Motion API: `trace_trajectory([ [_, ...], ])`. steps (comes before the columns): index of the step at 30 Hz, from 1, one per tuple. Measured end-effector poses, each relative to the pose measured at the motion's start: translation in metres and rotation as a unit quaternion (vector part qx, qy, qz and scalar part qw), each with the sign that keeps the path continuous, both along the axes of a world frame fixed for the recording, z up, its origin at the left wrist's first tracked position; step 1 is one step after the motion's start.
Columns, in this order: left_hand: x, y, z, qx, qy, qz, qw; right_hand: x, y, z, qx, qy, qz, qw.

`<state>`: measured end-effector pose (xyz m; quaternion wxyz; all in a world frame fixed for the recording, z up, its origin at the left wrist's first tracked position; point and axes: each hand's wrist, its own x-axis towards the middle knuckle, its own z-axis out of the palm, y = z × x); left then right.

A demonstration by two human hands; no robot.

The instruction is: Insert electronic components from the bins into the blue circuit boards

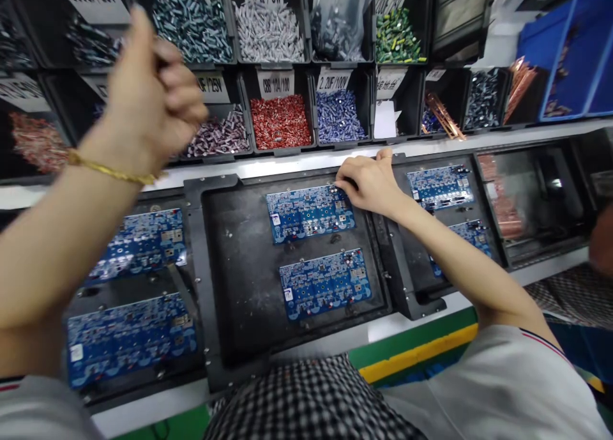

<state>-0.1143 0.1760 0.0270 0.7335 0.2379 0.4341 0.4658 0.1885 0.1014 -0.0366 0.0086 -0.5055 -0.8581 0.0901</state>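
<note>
My left hand (151, 95) is raised in front of the parts bins at the upper left, slightly blurred. Its fingers are curled in and the thumb points up; whatever it may hold cannot be made out. My right hand (368, 181) is at the top right corner of the upper blue circuit board (311, 213), thumb and fingers closed together. What lies between those fingertips is hidden. A second circuit board (325, 283) lies below the first in the same black tray (239, 299). Small dark and red parts stand near the right ends of both boards.
Labelled bins stand behind the trays, among them red capacitors (281, 121), blue ones (339, 116) and grey-white parts (269, 32). Neighbouring trays hold more boards, at left (131, 338) and right (440, 188). A blue crate (541, 63) is at upper right. Part of another person (602, 242) shows at the right edge.
</note>
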Motion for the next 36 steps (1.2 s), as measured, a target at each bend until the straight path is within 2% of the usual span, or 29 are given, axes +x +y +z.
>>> trace_trajectory([
  [2,0.034,-0.042,-0.006,0.003,-0.004,-0.035,0.999,-0.001,0.001,0.000,-0.004,-0.003,0.001,1.000],
  [5,0.064,-0.093,-0.021,-0.094,-0.004,-0.099,0.991,-0.003,0.004,-0.001,-0.004,-0.009,-0.001,1.000],
  [7,0.073,-0.116,-0.032,-0.152,0.006,-0.115,0.982,-0.003,0.006,-0.001,-0.003,-0.010,-0.006,1.000],
  [10,0.080,-0.135,-0.043,-0.195,0.014,-0.108,0.975,-0.005,0.002,0.000,0.001,-0.010,-0.015,1.000],
  [12,0.085,-0.141,-0.046,-0.203,0.012,-0.102,0.974,-0.009,-0.007,0.005,0.018,0.009,-0.027,0.999],
  [15,0.093,-0.148,-0.046,-0.197,0.007,-0.096,0.976,-0.021,-0.032,0.017,0.022,0.092,-0.032,0.995],
  [18,0.100,-0.155,-0.041,-0.189,-0.001,-0.086,0.978,-0.035,-0.062,0.030,-0.003,0.168,0.015,0.986],
  [22,0.106,-0.159,-0.032,-0.185,-0.035,-0.083,0.979,-0.042,-0.082,0.041,0.017,0.173,0.053,0.983],
  [26,0.100,-0.156,-0.034,-0.219,-0.058,-0.136,0.964,-0.028,-0.068,0.041,0.013,0.108,0.038,0.993],
  [30,0.091,-0.156,-0.042,-0.211,-0.027,-0.180,0.960,-0.003,-0.037,0.020,0.033,0.026,-0.034,0.999],
  [33,0.089,-0.160,-0.043,-0.191,-0.023,-0.217,0.957,0.008,-0.022,0.003,0.023,0.024,-0.043,0.999],
  [36,0.088,-0.162,-0.042,-0.182,0.006,-0.208,0.961,0.009,-0.019,-0.004,0.015,0.035,-0.039,0.999],
])
